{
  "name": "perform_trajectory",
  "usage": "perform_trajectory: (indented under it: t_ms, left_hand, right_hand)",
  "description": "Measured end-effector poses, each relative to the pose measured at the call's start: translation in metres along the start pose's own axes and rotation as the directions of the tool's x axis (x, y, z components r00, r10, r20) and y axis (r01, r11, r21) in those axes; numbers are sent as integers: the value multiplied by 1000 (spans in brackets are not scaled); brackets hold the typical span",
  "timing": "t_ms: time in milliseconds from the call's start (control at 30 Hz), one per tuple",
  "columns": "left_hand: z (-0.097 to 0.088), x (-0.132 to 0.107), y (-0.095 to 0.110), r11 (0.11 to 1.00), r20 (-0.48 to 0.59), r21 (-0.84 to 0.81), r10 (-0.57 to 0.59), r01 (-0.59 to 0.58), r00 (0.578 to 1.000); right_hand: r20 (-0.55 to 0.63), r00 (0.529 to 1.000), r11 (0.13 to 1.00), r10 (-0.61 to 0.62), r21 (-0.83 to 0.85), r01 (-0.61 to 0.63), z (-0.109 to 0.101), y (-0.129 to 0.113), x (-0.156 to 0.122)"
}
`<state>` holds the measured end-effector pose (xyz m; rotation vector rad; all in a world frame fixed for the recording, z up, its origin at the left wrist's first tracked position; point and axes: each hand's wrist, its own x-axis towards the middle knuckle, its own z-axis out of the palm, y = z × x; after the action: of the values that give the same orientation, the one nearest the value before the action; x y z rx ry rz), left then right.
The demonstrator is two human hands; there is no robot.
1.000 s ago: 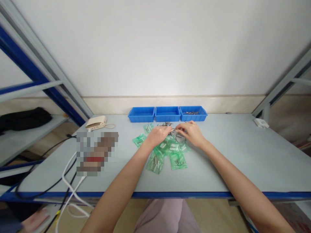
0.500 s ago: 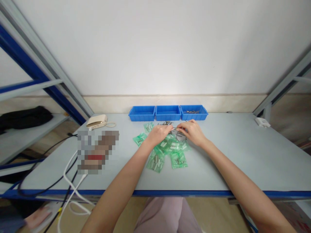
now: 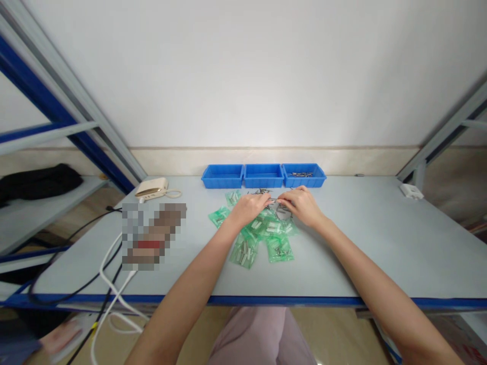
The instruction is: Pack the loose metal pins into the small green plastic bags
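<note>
My left hand (image 3: 249, 207) and my right hand (image 3: 302, 204) meet over the middle of the table, fingers pinched. Between their fingertips spans a thin metal rod (image 3: 274, 199), gripped at both ends; its exact kind is too small to make out. Loose metal rods (image 3: 262, 192) lie just behind the hands, and more lie beneath them, partly hidden. In front are several green plastic bags (image 3: 280, 249) with small metal pieces inside, some overlapping. Another green bag (image 3: 218, 217) rests left of my left wrist.
Three blue bins stand in a row against the wall: left (image 3: 222, 181), middle (image 3: 263, 181) and right (image 3: 304, 181), the right one with metal rods inside. A cream-coloured box (image 3: 152, 187), a pixelated object (image 3: 155, 238) and cables are on the left. A white device (image 3: 411, 191) sits far right.
Both hands stay in almost the same place, still pinching the thin rod. The view has shifted very slightly.
</note>
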<state>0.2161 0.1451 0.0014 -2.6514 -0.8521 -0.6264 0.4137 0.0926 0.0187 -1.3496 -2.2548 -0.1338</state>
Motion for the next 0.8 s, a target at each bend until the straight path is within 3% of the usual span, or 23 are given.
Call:
perform_trajectory:
  t_ms: [100,233,333,433,533,633,700,800]
  left_hand:
    - [-2,1,-4,986,-26,-9,-165,165,986]
    - [-5,1,-15,912,10,30,-408,408,913]
    - [-6,1,-21,875,50,63,-483,480,874]
    - [-5,1,-22,876,77,65,-481,477,873]
    - [-5,2,-20,889,69,73,-456,452,887]
    - [-6,2,-18,897,71,87,-439,433,896]
    - [-6,2,-18,903,84,91,-428,421,900]
    - [-6,1,-18,907,91,100,-419,410,904]
  right_hand:
    - [-56,994,994,96,-45,-99,1,12,3]
    - [-202,946,953,252,-118,-279,-4,51,15]
    - [-257,911,896,322,-229,-381,-11,83,23]
    - [-282,902,860,329,-305,-409,-14,94,28]
    - [-260,933,894,249,-309,-325,-5,77,31]
    - [-31,999,957,28,-287,-36,13,47,38]
    - [105,992,954,-70,-283,97,27,31,44]
    - [179,984,960,-26,-271,75,42,20,52]
